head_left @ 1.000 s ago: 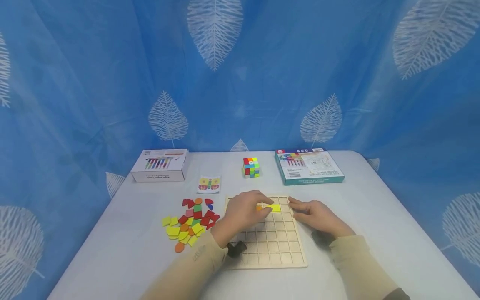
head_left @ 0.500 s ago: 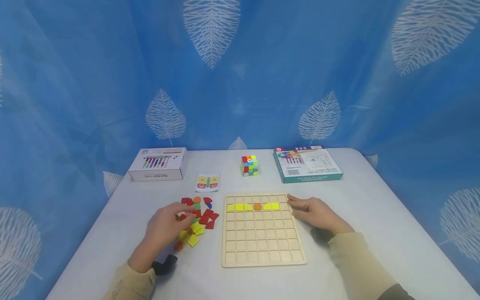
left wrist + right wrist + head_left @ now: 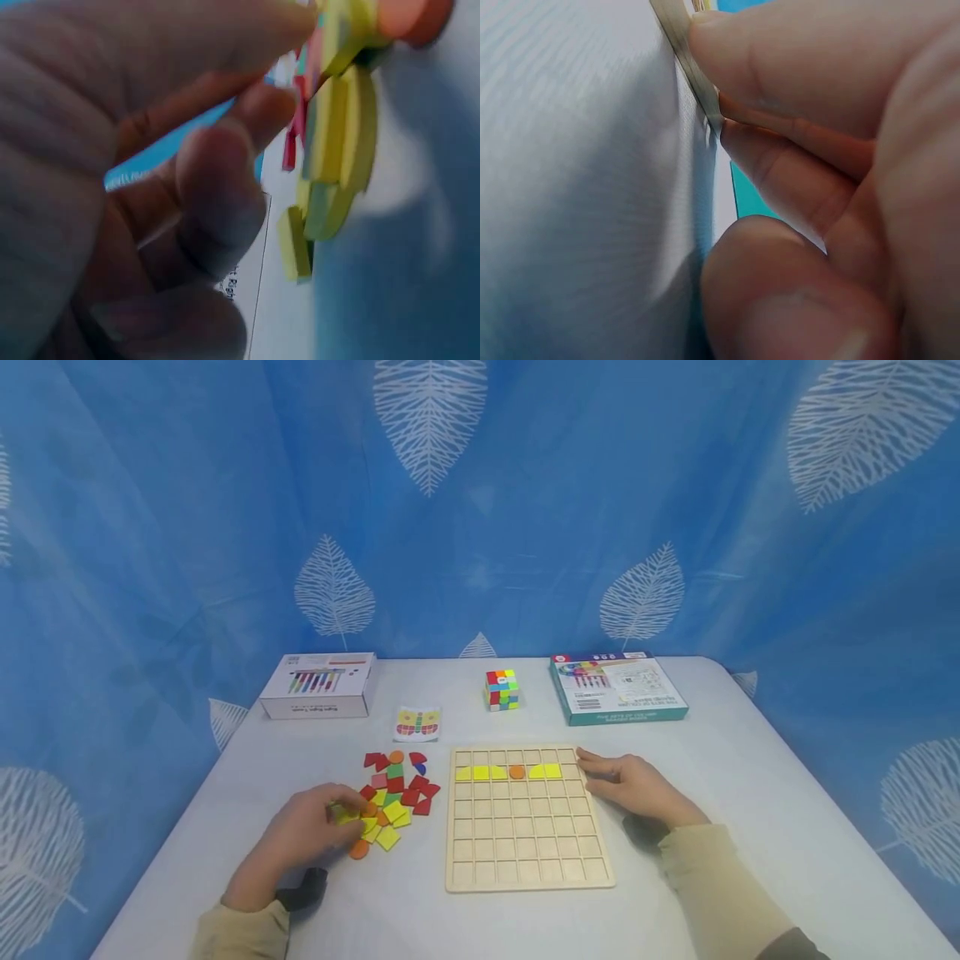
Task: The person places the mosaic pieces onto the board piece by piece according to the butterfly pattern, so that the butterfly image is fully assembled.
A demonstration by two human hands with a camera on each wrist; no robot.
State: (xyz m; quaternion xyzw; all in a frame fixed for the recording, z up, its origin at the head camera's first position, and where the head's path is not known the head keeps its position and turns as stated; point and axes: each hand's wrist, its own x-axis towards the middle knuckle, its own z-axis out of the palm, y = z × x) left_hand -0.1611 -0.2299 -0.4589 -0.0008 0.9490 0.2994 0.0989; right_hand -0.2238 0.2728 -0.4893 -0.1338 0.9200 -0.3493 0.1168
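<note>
My left hand [image 3: 311,822] is over the left part of a pile of loose tiles, fingers bent and apart. In the left wrist view, its upper fingertip meets the yellow tiles [image 3: 330,127]; no tile shows clearly pinched. Beside the pile lies a square wooden grid board [image 3: 525,852]. One of its upper rows holds yellow squares and quarter-rounds, with an orange disc [image 3: 517,772] among them. My right hand [image 3: 633,787] rests at the board's upper right edge. The right wrist view shows its fingertips touching the board's side [image 3: 694,71], fingers mostly straight.
Red tiles [image 3: 422,807] and an orange disc [image 3: 359,849] lie at the pile's edges. A butterfly pattern card [image 3: 417,725] lies behind it. Farther back are a white box [image 3: 318,687], a puzzle cube [image 3: 502,691] and a teal-edged box [image 3: 618,689].
My left hand has moved off the board, leftward to the tile pile, then a little farther left and down among the yellow tiles. The right hand has stayed at the board's edge.
</note>
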